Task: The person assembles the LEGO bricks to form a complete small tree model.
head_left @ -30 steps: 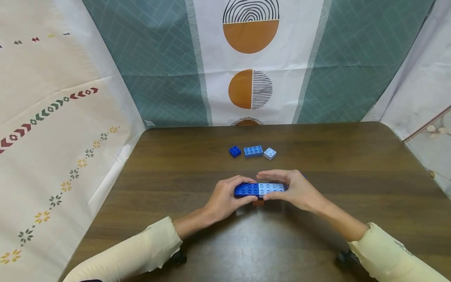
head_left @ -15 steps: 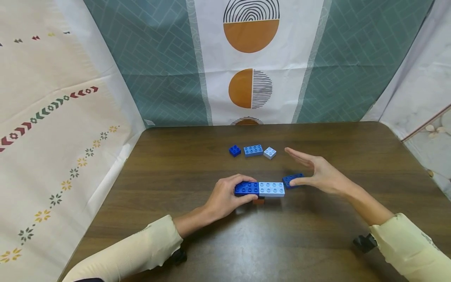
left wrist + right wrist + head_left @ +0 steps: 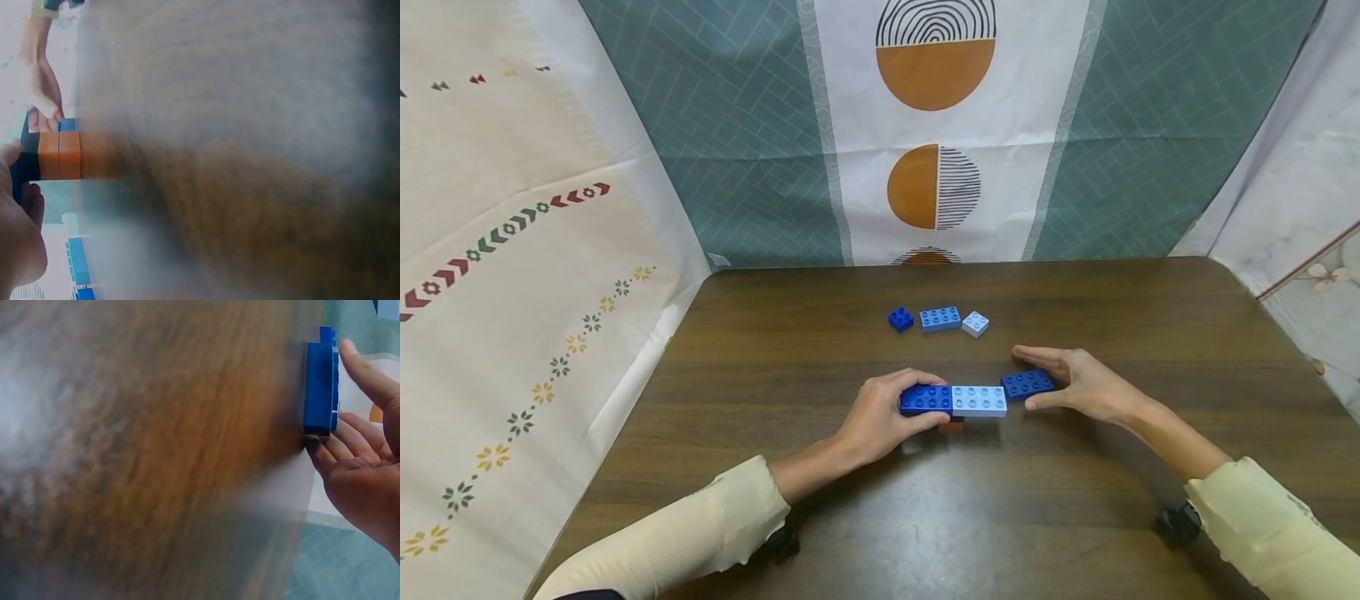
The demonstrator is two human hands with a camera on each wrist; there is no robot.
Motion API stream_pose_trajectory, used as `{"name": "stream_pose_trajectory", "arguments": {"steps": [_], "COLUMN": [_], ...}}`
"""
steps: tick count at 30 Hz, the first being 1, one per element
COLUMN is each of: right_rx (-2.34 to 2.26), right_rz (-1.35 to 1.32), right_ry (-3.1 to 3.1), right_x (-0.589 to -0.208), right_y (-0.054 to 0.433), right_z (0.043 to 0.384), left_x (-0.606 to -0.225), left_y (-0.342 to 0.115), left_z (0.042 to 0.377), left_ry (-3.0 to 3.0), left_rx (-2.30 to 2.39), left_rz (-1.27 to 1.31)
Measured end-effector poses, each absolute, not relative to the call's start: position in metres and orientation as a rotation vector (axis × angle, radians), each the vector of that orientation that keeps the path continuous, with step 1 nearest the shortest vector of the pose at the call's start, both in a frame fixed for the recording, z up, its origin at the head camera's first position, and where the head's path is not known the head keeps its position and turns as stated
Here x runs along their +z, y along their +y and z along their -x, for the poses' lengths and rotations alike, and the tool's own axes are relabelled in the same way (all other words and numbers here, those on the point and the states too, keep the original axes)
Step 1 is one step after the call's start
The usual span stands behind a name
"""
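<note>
My left hand (image 3: 880, 421) grips a dark blue toy brick (image 3: 925, 400) between thumb and fingers. Joined end to end with it is a light blue brick (image 3: 979, 402), and both top a small stack. Below them, orange bricks (image 3: 60, 156) stand on the table in the left wrist view. To the right, a blue eight-stud brick (image 3: 1026, 384) lies flat on the table. My right hand (image 3: 1086, 385) is beside this brick, thumb on the near side and straight fingers reaching past the far side. In the right wrist view its thumb is apart from the brick.
Farther back on the wooden table (image 3: 805, 333) lie a small dark blue brick (image 3: 900, 319), a medium blue brick (image 3: 940, 319) and a small pale brick (image 3: 975, 324) in a row. A patterned cloth (image 3: 760, 150) hangs behind the table.
My right hand has left the light blue brick, moved right, and lowered around the loose blue brick, its fingers nearing the table. My left hand keeps its grip on the dark blue brick.
</note>
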State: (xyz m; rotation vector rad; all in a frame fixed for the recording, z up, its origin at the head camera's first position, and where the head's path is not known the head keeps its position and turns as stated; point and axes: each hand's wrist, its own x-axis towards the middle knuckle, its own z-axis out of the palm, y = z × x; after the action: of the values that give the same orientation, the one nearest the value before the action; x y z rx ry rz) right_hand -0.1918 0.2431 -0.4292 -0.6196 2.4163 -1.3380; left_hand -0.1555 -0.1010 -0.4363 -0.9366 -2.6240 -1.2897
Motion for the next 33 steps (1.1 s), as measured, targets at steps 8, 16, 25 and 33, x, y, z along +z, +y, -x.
{"name": "stream_pose_trajectory", "arguments": {"steps": [8, 16, 25, 33], "right_rx": [-1.273, -1.178, -1.175, -1.330], "right_rz": [0.611, 0.627, 0.603, 0.581], "right_ry": [2.489, 2.614, 2.705, 2.704], "right_x": [-0.428, -0.429, -0.423, -0.400], "right_y": [0.242, 0.241, 0.242, 0.232], "right_z": [0.190, 0.190, 0.190, 0.185], "left_x": [-0.437, -0.437, -0.439, -0.440], "left_y": [-0.100, -0.101, -0.102, -0.102], "left_z": [0.156, 0.155, 0.154, 0.154], "left_ry": [-2.634, -2.653, -2.702, -2.703], "left_rx": [-1.323, -1.383, -1.538, -1.597], "left_rz": [0.919, 0.891, 0.844, 0.843]}}
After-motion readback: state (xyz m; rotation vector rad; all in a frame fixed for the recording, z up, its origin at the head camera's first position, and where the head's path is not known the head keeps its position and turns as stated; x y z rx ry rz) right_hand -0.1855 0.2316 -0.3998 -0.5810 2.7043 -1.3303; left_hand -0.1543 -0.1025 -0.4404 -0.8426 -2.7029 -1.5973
